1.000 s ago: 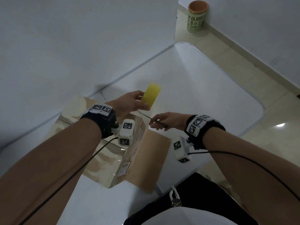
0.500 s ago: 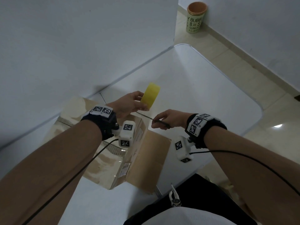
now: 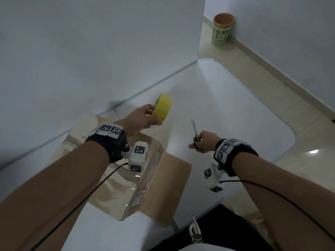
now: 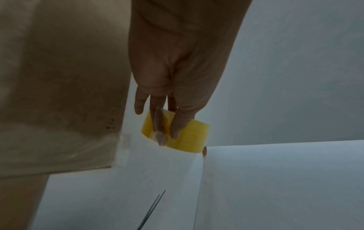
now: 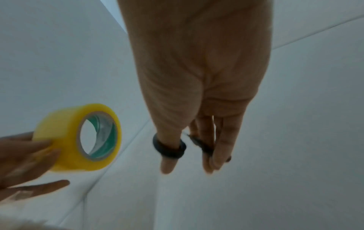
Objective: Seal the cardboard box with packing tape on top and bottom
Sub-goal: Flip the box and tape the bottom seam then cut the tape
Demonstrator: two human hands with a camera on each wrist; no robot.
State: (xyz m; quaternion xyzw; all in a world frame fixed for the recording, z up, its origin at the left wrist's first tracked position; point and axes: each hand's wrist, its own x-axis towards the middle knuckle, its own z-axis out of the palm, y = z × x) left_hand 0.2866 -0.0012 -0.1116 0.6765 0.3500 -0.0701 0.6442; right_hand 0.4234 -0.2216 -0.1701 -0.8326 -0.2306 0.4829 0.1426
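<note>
The person stands over a white counter point(image 3: 226, 109) with the cardboard box point(image 3: 116, 187) sitting on it close in front of them, under the left forearm. Its upper face has a glossy, clear sheen running along it, which I take to be tape already laid down, and one brown flap point(image 3: 168, 187) lies flat on the counter toward the person's right. The left hand point(image 3: 139, 118) is raised beyond the box's far end, fingers point(image 4: 175, 124) and thumb curled round the outside of a yellow roll of packing tape point(image 3: 162, 107), holding it on edge so the hollow core faces sideways; from the left wrist view a short loose tail of clear tape hangs off the roll under the fingertips, probably kept pinched there so the end is not lost back onto the roll. The right hand point(image 3: 203, 142) is well apart from it, out over bare counter, thumb and fingers threaded through the dark loops of a pair of scissors point(image 3: 194, 131), blades nearly closed and pointing up and away from the body, which looks like a safe carry. Roll and box are apart, with no strip that I can see joining them, so I judge a length has been cut free. A printed bin point(image 3: 222, 29) stands on the floor by the wall.
</note>
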